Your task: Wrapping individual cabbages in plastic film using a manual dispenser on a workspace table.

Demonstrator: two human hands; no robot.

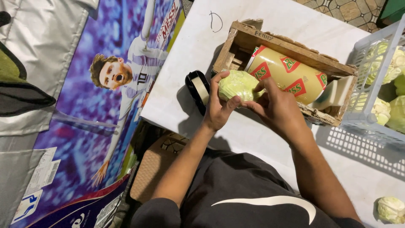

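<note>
A: What do the hands hold?

B: Both hands are on one small cabbage (237,84), pale green, which seems to be covered with a thin clear film. The left hand (219,105) is clenched around its left side, with the thumb pressed on the front. The right hand (276,105) grasps it from the right, and its fingers (258,92) pinch at the surface, perhaps at the film.

A: Where is it exactly?

B: It is lifted a little over the white table (190,50), just in front of the wooden box (291,48). In this box lies a big roll of film (289,74), yellow with red and green marks. A tape dispenser (197,89) stands just beside the left hand.

A: How will it handle, in your opinion?

B: I judge it is light and rather firm in the core, but the outer leaves are soft and can bruise or tear. The film makes the surface smooth, so it may be slippery. I think it is better to cup it with the whole palm around the widest part, not to pinch one leaf.

A: Are there others?

B: Yes. More cabbages (382,109) lie in the white plastic basket (358,101) on the right, and one loose cabbage (390,209) sits on the table near the right elbow.
</note>
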